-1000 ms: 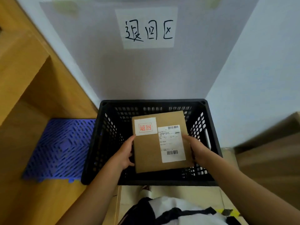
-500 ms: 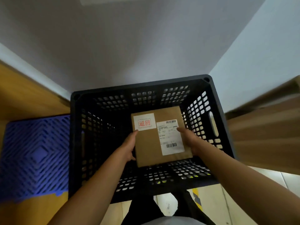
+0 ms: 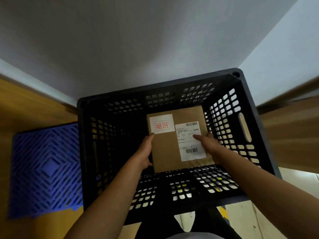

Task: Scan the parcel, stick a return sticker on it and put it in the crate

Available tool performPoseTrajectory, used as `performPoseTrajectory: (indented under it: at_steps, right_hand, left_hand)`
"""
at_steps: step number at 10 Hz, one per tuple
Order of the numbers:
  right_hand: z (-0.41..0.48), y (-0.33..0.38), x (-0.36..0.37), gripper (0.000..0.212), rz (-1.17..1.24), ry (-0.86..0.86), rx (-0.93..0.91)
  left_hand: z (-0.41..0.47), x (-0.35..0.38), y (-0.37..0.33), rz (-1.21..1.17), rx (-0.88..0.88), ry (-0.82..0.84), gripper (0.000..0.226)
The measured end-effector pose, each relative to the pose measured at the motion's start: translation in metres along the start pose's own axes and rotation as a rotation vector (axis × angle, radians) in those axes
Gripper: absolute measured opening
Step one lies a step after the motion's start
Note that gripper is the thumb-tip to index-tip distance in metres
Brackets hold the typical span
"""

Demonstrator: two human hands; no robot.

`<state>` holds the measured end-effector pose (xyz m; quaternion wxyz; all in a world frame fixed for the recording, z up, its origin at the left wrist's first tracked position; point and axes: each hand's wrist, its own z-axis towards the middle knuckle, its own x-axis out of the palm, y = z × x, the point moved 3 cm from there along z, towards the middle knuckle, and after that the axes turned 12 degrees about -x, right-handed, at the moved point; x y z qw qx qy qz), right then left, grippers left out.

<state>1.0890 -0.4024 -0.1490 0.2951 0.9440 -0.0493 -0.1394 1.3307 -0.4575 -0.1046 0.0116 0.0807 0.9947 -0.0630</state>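
Note:
A flat brown cardboard parcel lies face up inside the black perforated crate. It carries a white return sticker with red characters at its top left and a white shipping label with barcodes on its right half. My left hand grips the parcel's left edge. My right hand holds the right edge, thumb resting on the label. Whether the parcel touches the crate floor I cannot tell.
The crate stands against a grey-white wall corner. A blue lattice mat lies on the wooden floor left of it. Brown cardboard rises on the right. Pale floor tiles with yellow marking show below the crate.
Both hands have lowered the parcel deeper into the crate. The camera has tilted down and closer, so the wall sign has left the view.

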Motion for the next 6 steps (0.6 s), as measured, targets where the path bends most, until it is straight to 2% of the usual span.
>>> performPoseTrajectory:
  at_steps: [2, 3, 6]
  right_hand:
    - [-0.011, 0.019, 0.000, 0.060, 0.005, -0.004, -0.017]
    - [-0.007, 0.018, 0.000, 0.052, 0.012, 0.022, -0.038]
    - [-0.035, 0.032, -0.003, 0.052, -0.019, 0.072, -0.082]
  left_hand:
    - [-0.001, -0.001, 0.003, -0.006, 0.008, 0.035, 0.052]
    - [0.001, -0.003, 0.006, 0.011, 0.020, 0.033, 0.054]
    - [-0.012, -0.012, 0.014, 0.030, 0.043, 0.000, 0.061]
